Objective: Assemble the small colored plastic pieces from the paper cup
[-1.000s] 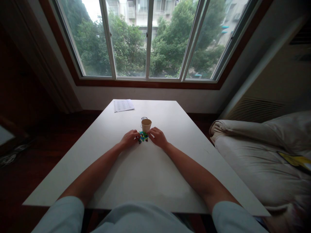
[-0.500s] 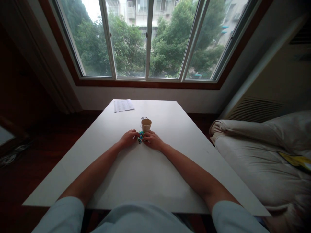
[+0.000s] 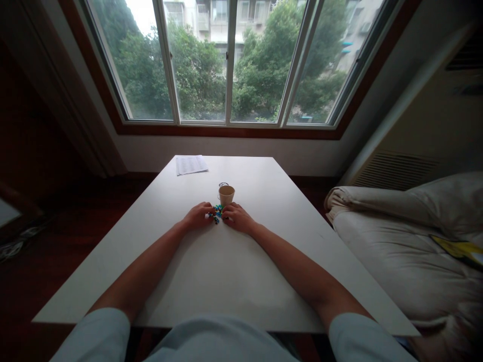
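A small heap of blue, green, yellow and dark pieces [image 3: 218, 211] lies on the white table, too small to tell their kind. My left hand [image 3: 198, 216] rests at the heap's left side, its fingers curled in onto the pieces. From the right, my right hand [image 3: 237, 218] reaches the same heap with bent fingers, close in front of a paper cup [image 3: 227, 195]. The cup stands upright just behind the heap. My fingers hide part of the pieces, and the exact grip of each hand is too small to see.
Behind the cup lies a thin dark looped item [image 3: 224, 184]. Printed paper sheets [image 3: 191, 164] rest at the table's [image 3: 204, 281] far left corner. A cream sofa [image 3: 377, 251] stands along the right side, and a window [image 3: 228, 65] is beyond the table.
My left fingers have shifted slightly, and more of the coloured pieces show beside them. Both arms and the cup stay nearly where they were.
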The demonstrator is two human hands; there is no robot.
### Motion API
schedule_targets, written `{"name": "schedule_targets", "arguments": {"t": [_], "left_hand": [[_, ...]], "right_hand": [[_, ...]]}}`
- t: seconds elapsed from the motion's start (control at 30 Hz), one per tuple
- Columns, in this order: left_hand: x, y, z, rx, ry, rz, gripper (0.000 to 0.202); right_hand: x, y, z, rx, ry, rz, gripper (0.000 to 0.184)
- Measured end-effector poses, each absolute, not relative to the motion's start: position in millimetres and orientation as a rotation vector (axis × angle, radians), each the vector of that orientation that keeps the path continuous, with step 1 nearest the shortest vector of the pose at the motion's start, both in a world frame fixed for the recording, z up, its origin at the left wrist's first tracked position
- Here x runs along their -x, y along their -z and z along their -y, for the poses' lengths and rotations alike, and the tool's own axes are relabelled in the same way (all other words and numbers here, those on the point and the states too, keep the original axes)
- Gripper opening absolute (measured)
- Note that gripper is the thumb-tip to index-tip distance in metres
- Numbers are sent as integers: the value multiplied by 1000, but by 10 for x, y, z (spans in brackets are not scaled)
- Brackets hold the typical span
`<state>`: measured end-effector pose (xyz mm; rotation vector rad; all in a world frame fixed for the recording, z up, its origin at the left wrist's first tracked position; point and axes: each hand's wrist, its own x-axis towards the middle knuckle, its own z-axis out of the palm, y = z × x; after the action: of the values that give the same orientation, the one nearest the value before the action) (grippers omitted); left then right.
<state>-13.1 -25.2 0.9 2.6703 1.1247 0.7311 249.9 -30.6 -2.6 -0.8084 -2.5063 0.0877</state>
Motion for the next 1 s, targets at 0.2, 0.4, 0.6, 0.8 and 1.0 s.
{"name": "schedule_targets", "arguments": {"t": [0.2, 0.4, 0.6, 0.8, 1.0], "left_hand": [[118, -94, 293, -2716, -665, -1067, 20], [80, -118, 321, -2742, -676, -1004, 20], [55, -114, 329, -2757, -683, -1012, 23], [24, -119, 346, -2750, -657, -1042, 16], [-1, -93, 358, -2752, -651, -1113, 14]], "right_hand": [[-2497, 44, 308, 757, -56, 2502, 12], [-2493, 39, 314, 718, -6, 2489, 11], [-2485, 71, 298, 703, 38, 2440, 13], [-2504, 46, 324, 763, 103, 2338, 13], [-2547, -8, 332, 822, 56, 2163, 21]]}}
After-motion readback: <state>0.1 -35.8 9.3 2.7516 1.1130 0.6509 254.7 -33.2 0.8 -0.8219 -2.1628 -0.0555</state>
